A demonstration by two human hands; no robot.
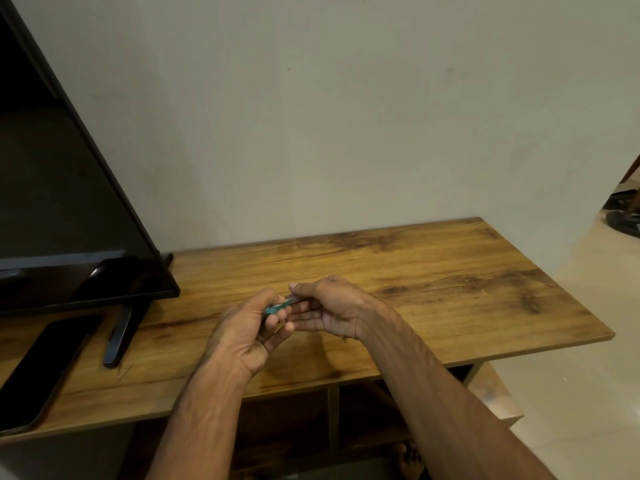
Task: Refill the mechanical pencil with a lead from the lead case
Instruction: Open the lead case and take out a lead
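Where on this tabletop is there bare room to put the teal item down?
Bare wood runs from the right hand to the table's right edge, and behind both hands up to the wall. The left end is crowded: TV, its stand foot, and a dark phone.

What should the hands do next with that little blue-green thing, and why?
Probably ease the end open with the right hand: the left hand grips the blue-green thing and the right thumb and finger pinch its far end. Pencil or lead case, I cannot tell.
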